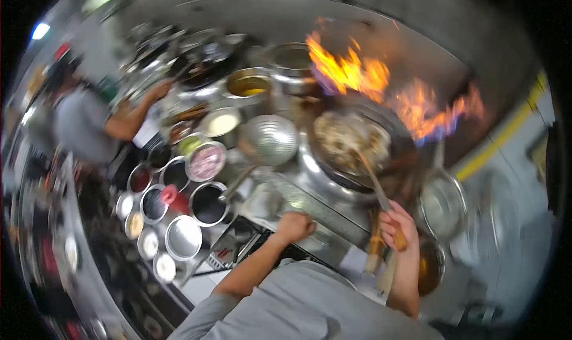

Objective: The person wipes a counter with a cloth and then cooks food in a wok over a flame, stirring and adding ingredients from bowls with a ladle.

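My right hand (399,225) is wrapped round the wooden grip of a long-handled cooking utensil (374,179). Its shaft slants down into a wok (339,176), where its head is hidden in the pale brown food (348,140). Tall flames (351,69) rise along the wok's far side and to its right. My left hand (296,227) is closed in a fist close over the metal counter edge (325,236), apart from the wok; the inside of the fist is hidden. Just beyond it lies a whitish cloth (265,200).
Left of the wok are a perforated strainer (271,139), a pot of yellow liquid (248,84) and several ingredient containers (183,237). A steel pan (443,206) stands at right, with a brown-filled bowl (430,268) below it. Another person (89,119) works at the far left.
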A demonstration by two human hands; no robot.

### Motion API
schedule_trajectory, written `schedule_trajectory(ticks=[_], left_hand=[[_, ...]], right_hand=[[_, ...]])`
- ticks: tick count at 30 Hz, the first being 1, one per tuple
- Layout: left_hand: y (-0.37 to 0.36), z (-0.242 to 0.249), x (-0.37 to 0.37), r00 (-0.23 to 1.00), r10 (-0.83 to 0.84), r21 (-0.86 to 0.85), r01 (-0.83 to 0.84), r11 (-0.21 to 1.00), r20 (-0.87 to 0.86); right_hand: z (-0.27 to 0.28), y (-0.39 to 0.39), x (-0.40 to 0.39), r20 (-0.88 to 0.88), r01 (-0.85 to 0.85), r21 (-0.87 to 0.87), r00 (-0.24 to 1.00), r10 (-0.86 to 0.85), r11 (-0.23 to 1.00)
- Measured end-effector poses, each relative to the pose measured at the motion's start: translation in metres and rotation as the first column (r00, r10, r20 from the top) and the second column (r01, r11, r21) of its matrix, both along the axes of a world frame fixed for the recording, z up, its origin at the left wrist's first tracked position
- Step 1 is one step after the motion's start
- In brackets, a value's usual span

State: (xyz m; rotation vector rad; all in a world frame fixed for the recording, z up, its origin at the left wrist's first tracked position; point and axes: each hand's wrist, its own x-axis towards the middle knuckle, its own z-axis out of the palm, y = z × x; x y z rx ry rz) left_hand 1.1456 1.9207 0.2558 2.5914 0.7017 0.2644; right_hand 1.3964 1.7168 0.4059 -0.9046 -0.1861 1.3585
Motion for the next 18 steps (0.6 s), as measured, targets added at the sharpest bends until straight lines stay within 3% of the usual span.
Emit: schedule_trajectory(ticks=[2, 7, 13, 18], left_hand=[[0.004, -0.006, 0.001, 0.995, -0.052, 0.078, 0.045, 0.996, 0.09], [0.001, 0.002, 0.001, 0.991, -0.044, 0.074, 0.035, 0.997, 0.128], [0.0, 0.002, 0.001, 0.996, -0.054, 0.059, 0.049, 0.997, 0.072], [-0.002, 0.002, 0.003, 0.994, -0.064, 0.1, 0.055, 0.993, 0.088]], right_hand=[[0.006, -0.009, -0.004, 0.035, 0.008, -0.025, 0.999, -0.007, 1.0], [0.005, -0.031, -0.008, 0.151, -0.027, -0.012, 0.988, 0.029, 1.0], [-0.009, -0.05, -0.012, 0.418, -0.018, -0.097, 0.907, 0.057, 0.995], [-0.016, -0.059, -0.017, 0.43, -0.016, -0.071, 0.902, 0.045, 0.997]])
